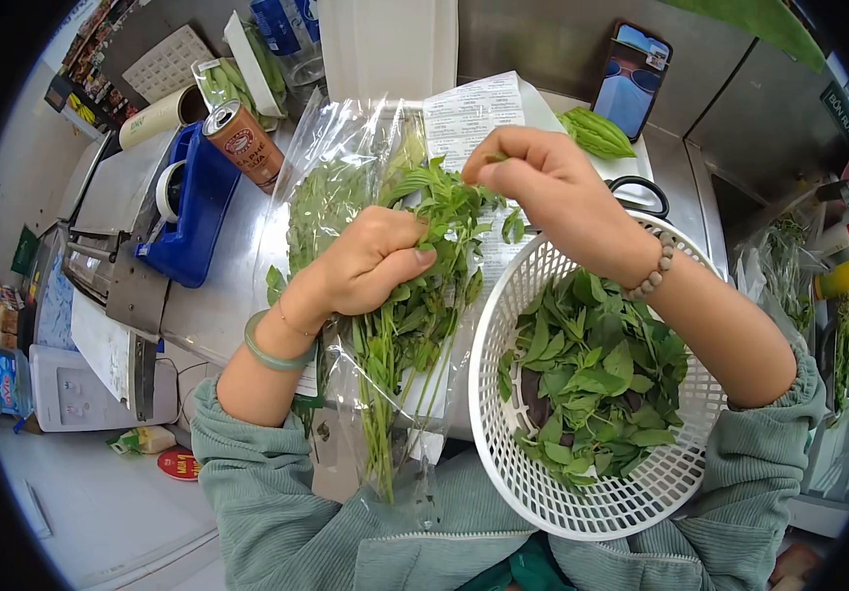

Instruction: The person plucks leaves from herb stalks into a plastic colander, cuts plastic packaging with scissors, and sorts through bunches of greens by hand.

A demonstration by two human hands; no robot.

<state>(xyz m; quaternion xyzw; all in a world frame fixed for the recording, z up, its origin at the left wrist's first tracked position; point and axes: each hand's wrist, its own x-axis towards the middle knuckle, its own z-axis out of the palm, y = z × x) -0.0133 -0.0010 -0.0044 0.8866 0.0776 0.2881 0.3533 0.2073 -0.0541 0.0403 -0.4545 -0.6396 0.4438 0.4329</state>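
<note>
My left hand [377, 261] is closed round a bunch of leafy green herbs [395, 340], whose stems hang down toward my lap over a clear plastic bag [331, 128]. Just above and to the right, my right hand [533, 172] is pinched, with a small bit of green between thumb and fingers. A few leaves hang just below it. Under my right forearm, a white slotted basket [489, 394] holds a heap of loose green leaves [602, 379].
Printed paper [474, 108] lies behind my hands. A phone [631, 81] leans at the back right, near a green gourd [597, 133] and black scissor handles [641, 195]. At left are a brown can [244, 146] and a blue tape dispenser [193, 231].
</note>
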